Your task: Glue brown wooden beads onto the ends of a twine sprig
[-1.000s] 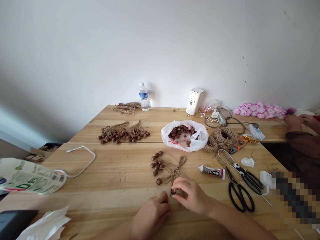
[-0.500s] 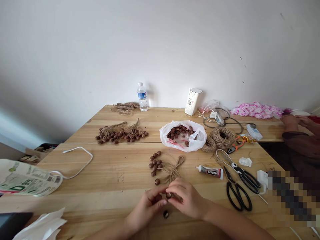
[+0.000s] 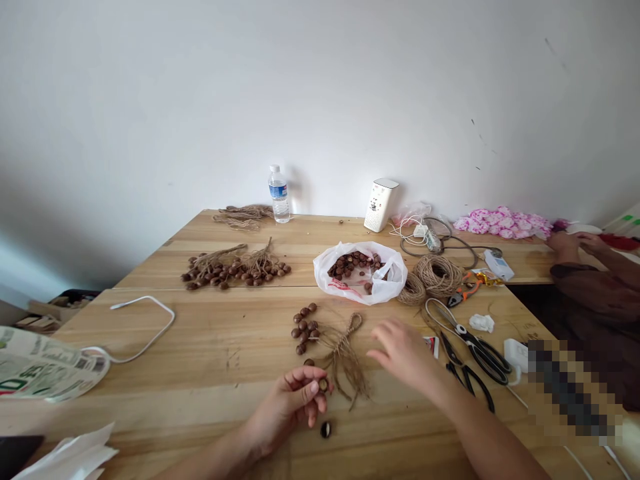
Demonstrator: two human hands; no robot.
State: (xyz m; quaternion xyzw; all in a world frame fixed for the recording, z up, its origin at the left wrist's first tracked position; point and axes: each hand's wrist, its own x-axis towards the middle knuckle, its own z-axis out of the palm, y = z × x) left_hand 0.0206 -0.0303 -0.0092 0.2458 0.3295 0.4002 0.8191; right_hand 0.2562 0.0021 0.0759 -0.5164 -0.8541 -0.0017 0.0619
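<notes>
My left hand (image 3: 293, 403) pinches a small brown nut shell (image 3: 323, 385) between thumb and fingers, low in the middle of the wooden table (image 3: 220, 347). Another dark shell (image 3: 325, 429) lies on the table just below it. A bundle of jute strings (image 3: 345, 360) with several brown nuts (image 3: 304, 325) tied on lies right beside the pinched shell. My right hand (image 3: 403, 353) hovers with fingers spread above the glue tube (image 3: 431, 343), to the right of the strings.
A white plastic bag of nuts (image 3: 357, 270), coils of twine (image 3: 435, 275), black scissors (image 3: 467, 363), pliers, a water bottle (image 3: 278, 194) and finished nut bunches (image 3: 233, 267) lie further back. Another person's hands (image 3: 575, 243) work at the far right. A white cable and paper bag lie left.
My right hand has let go of the shell and moved right, opening over the glue tube. The left hand keeps the shell pinched. The view has shifted slightly.
</notes>
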